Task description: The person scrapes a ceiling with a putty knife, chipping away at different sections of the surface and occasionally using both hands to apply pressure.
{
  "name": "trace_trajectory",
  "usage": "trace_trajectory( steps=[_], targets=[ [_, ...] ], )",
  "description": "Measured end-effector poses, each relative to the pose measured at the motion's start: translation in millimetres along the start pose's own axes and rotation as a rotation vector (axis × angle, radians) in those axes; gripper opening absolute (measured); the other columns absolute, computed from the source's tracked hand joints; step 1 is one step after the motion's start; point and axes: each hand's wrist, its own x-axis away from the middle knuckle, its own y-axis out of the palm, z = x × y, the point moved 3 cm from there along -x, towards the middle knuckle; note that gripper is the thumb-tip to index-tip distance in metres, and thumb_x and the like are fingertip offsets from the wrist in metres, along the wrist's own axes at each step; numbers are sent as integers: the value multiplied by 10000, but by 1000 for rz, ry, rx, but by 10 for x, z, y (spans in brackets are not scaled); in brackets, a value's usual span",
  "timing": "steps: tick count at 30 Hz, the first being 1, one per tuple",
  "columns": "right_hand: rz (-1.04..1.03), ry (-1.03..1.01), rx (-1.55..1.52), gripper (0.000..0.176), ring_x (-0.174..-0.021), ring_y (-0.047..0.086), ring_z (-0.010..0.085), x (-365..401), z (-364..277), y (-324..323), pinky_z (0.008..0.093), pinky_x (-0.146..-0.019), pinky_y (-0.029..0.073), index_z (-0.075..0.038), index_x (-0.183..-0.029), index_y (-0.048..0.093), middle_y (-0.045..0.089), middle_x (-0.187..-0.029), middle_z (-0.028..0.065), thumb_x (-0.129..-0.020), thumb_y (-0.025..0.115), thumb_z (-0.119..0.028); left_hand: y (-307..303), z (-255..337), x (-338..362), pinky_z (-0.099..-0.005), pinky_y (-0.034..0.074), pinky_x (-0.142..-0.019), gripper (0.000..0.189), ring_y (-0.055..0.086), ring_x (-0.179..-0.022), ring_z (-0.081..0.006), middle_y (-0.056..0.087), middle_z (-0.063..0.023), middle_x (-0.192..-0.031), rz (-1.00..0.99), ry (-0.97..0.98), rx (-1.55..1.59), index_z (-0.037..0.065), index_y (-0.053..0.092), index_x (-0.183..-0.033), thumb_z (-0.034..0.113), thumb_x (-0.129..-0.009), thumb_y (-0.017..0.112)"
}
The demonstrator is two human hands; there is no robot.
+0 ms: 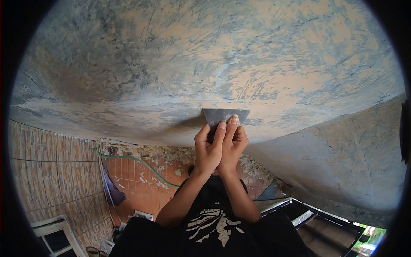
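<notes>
A grey scraper (226, 114) with a wide flat blade meets the wall (274, 81), its broad edge against the patchy surface of tan and blue-grey. Both of my hands are closed around its lower part, side by side, with the thumbs and fingertips on the blade. My left hand (209, 147) grips from the left and my right hand (231, 147) from the right, their palms nearly touching. The scraper's handle is hidden behind the hands.
A side wall (325, 158) meets this one on the right. Below, rubble lies along the base of the wall on a reddish tiled floor (128, 171), with a green hose (145, 166) across it. A stone-patterned wall (55, 167) stands left. Dark metal frames (329, 231) are at lower right.
</notes>
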Motion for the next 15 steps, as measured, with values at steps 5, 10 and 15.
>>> trace_trajectory(
  steps=[5,10,15],
  targets=[
    [21,-16,7,335,-591,357,2,-20,30,29,207,-474,293,-49,-666,409,419,-605,-57,-966,494,-171,11,-47,-76,-196,419,-605,156,514,-703,-30,593,13,-790,-2,80,-20,17,563,-869,156,-936,542],
    [-39,-71,-50,301,-597,371,2,-39,-189,72,200,-483,310,-49,-697,456,453,-630,-58,-970,485,-172,36,44,-11,-217,424,-594,189,523,-685,-43,604,-14,-747,15,16,16,-14,587,-865,162,-927,554],
    [-2,-8,15,301,-597,360,6,-3,-30,37,204,-478,299,-46,-697,436,437,-629,-60,-969,486,-165,29,17,-8,-212,421,-598,190,523,-685,-39,606,-14,-749,43,17,34,-13,587,-856,162,-925,558]
  ],
)
